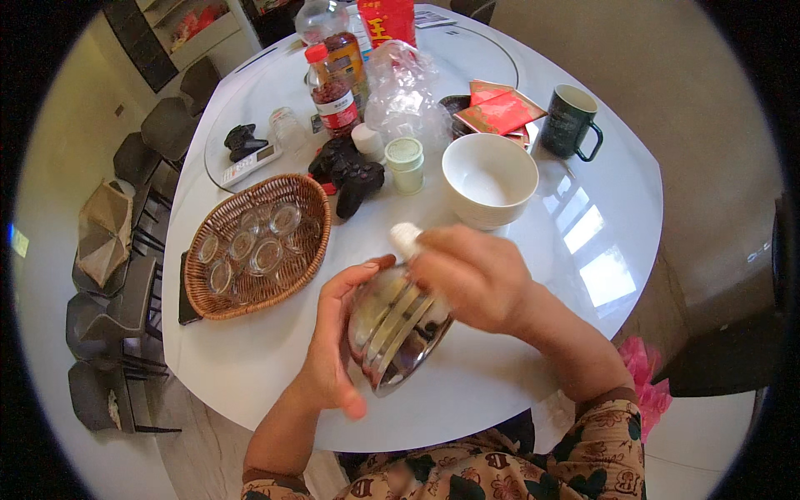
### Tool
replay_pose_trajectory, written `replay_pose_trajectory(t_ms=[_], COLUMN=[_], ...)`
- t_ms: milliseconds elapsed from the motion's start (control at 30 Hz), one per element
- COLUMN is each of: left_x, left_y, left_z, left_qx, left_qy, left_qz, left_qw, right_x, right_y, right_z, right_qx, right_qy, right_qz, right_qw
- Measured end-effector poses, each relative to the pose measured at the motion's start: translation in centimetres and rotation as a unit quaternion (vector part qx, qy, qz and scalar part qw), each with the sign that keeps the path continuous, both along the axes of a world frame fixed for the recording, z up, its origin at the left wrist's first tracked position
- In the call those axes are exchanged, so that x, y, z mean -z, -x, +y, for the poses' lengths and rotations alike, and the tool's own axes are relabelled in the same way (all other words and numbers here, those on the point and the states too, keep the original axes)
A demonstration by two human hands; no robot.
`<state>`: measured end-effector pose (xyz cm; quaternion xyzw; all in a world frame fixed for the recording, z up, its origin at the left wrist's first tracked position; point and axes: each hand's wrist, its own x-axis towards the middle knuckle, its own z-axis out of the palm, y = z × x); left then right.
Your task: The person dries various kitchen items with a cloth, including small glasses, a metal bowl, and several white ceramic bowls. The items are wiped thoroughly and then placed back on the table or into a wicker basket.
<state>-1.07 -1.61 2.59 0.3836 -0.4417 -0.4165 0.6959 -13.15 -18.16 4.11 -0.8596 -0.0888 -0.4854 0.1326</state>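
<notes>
Cupping a tilted stack of clear glass bowls (400, 337) above the near part of the glossy white table (250, 375), the left hand (329, 346) curves half open around its left side. The right hand (479, 279) is curled closed on a small white ridged thing (406, 239) (too blurred to name) at the stack's upper end. Just beyond it, a round white ceramic bowl (490, 179) blocks the way forward; leftward sits a brown oval wicker basket (250, 310) of small clear glass cups (265, 254). A black game controller (354, 177), pale green lidded jar (405, 167) and dark mug (560, 125) crowd farther out.
</notes>
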Motion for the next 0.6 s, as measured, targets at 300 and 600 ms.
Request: replay_pose_trajectory(t_ms=[300, 600], left_x=[1.8, 0.8], left_y=[-1.2, -3.1], left_z=[0.0, -0.6], left_qx=[-0.228, -0.338], left_qy=[0.171, 0.139], left_qz=[-0.316, -0.383], left_qw=[0.905, 0.848], right_x=[3.1, 0.5], right_y=[-2.0, 0.4], right_z=[2.8, -0.2], right_qx=[-0.065, -0.178], right_qy=[-0.418, -0.315], right_qz=[0.094, 0.455], right_qw=[0.901, 0.814])
